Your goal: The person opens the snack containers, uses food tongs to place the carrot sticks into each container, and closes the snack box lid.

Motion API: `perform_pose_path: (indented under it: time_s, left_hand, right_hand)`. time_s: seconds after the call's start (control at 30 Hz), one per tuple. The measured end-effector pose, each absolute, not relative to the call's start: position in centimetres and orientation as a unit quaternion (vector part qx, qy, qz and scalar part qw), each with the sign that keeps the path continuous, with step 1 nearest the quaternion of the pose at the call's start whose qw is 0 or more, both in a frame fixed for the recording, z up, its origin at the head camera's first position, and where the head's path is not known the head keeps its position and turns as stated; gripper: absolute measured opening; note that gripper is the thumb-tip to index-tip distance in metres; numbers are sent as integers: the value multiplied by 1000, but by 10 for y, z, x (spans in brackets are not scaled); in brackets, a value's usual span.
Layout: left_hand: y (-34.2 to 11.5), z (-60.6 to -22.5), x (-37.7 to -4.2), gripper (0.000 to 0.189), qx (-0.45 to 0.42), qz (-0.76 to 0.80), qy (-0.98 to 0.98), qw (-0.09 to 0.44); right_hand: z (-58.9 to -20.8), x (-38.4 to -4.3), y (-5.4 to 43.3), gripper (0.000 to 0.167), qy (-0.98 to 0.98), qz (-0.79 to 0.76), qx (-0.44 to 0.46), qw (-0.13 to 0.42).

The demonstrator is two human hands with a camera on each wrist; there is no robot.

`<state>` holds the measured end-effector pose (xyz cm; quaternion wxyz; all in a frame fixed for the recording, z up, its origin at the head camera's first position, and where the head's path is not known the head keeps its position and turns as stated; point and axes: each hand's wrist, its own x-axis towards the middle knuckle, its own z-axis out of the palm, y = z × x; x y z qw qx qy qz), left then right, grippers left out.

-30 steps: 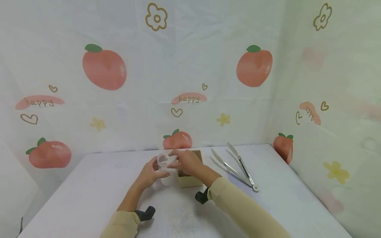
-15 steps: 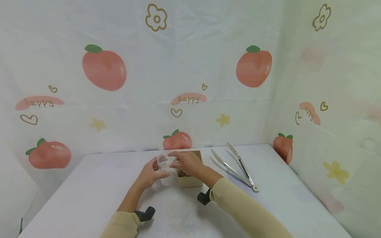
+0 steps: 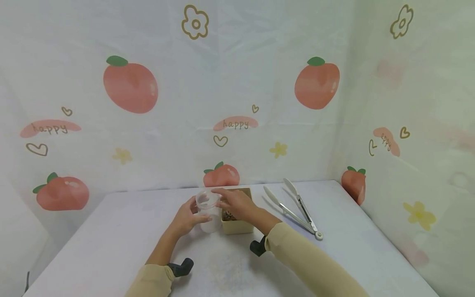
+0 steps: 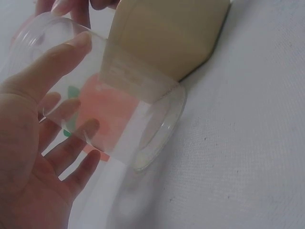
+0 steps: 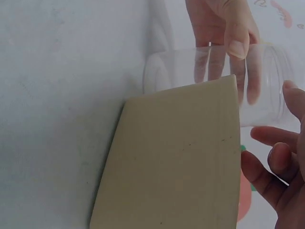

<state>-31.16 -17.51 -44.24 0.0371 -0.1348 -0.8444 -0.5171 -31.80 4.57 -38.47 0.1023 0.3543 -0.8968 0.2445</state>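
Clear plastic jar (image 3: 210,226), upright on the white table (image 3: 111,247) just beside a cream box (image 3: 237,227); whether their walls touch cannot be told. A person's left hand (image 3: 187,218) grips the jar from its left, thumb on the near side and fingers on the far side, seen through the plastic. The right hand (image 3: 239,204) reaches across the box with its fingers parted at the jar's mouth; it seems to hold nothing, and whether a fingertip touches the rim is unclear. The mouth looks uncovered. Inside the box lies something dark and mottled, mostly hidden by the right hand. Metal tongs (image 3: 297,218) with pale tips lie spread on the table to the right, well apart from both hands. The main risk seems to be tipping: the jar looks light and appears to have nothing in it, so a knock of the right fingers against its rim could tilt it, above all if the left hand loosened at the same moment. Smooth plastic might also slip or turn under the thumb. Squeezing too hard would probably dent the thin-looking wall. Since box and jar stand so close, a dipping right wrist or forearm could catch the box's edge, shove it against the jar, or spill some contents.
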Motion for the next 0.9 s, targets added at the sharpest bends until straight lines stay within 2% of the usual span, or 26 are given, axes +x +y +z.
perform_pose_path:
  time_s: [0.23,0.5,0.77,0.9]
  left_hand:
    - [-175,-442,-312,76,-127,-517,-846,32]
    - [-175,-441,-310,77,-126,-524,-842,29]
    - [-175,-440,-309,71,-135,-532,-836,21]
    - [-176,-436,-308,70,-129,-524,-841,26]
  right_hand:
    - [-381,-318,46,50,-897,278,341,52]
    - [-380,-316,34,60,-904,308,296,18]
    - [-383,-317,25,73,-923,281,259,47]
    - [-384,-320,23,72,-917,293,265,53]
